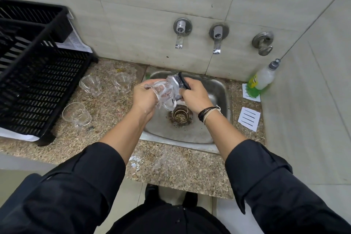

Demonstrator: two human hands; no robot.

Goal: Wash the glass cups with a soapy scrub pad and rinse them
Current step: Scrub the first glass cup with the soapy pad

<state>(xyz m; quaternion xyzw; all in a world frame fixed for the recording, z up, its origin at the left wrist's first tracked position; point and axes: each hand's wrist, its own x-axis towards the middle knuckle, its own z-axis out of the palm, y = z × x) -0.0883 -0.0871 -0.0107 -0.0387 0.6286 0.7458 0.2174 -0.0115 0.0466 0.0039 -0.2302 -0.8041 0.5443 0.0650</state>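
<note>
Granite desk (106, 119) carried a black dish rack (34, 74) and three glass cups (90, 86) left of the steel sink (214, 91), which held nothing loose. Over it, the left hand (142, 99) closed its grip around a tilted glass cup (161, 91), mouth rightward; the right hand (195, 93) pinched the soapy scrub pad (175, 83) against it.

Black long sleeves (79, 182) are worn, pushed up to mid-forearm. Black cord bands and a pale string bracelet (208, 113) are worn on the right wrist.
</note>
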